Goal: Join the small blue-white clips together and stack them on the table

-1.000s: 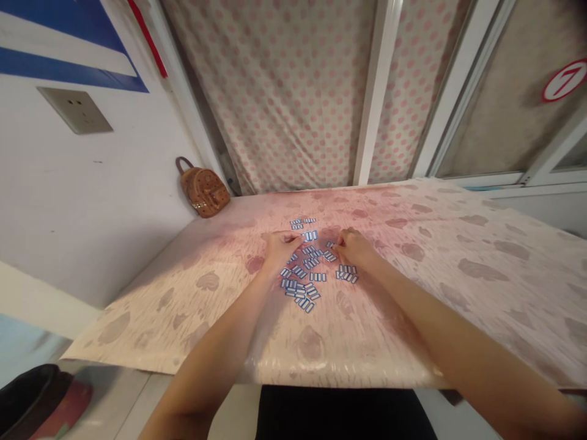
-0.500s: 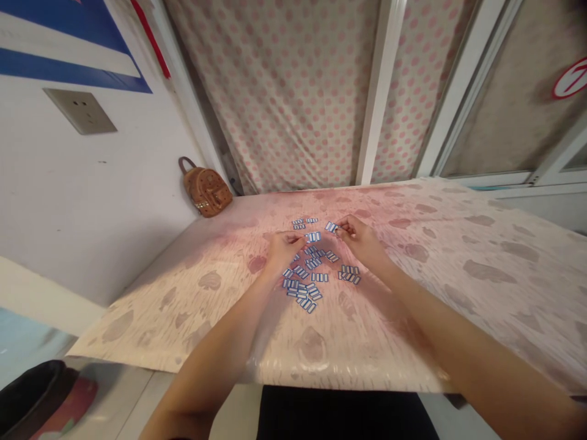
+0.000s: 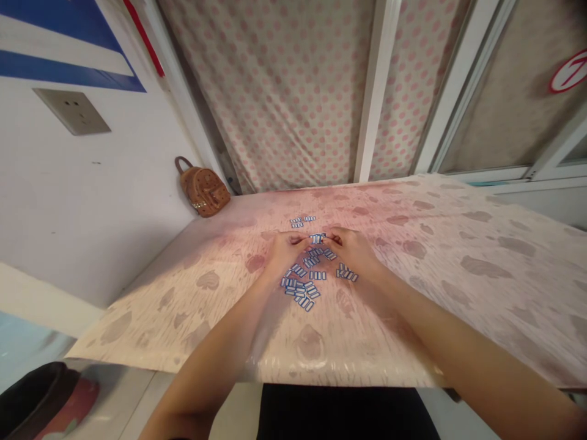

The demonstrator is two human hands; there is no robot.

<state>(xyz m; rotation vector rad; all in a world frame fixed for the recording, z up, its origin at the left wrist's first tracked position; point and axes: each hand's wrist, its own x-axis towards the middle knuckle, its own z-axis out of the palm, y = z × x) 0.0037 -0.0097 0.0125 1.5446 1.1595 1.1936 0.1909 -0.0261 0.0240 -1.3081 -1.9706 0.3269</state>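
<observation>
My left hand (image 3: 288, 247) pinches one end of a small flat blue piece with white bars (image 3: 317, 239) above the table. From the other side my right hand (image 3: 347, 243) has its fingers closed on a like piece. The two pieces meet or overlap between my fingertips; whether they are joined I cannot tell. Below the hands lies a loose spread of more such blue-and-white pieces (image 3: 317, 275), with a denser overlapping heap (image 3: 300, 290) nearer to me. A few more pieces (image 3: 297, 225) lie together beyond my left hand.
A patterned cloth (image 3: 211, 330) covers the table. At its far left corner a small brown backpack (image 3: 205, 190) leans against the wall. A dotted curtain (image 3: 293, 98) hangs behind the far edge. A dark and red container (image 3: 46, 400) stands on the floor at left.
My right hand has moved left and slightly nearer, bringing its piece against the one in my left hand. The left hand has stayed almost in place.
</observation>
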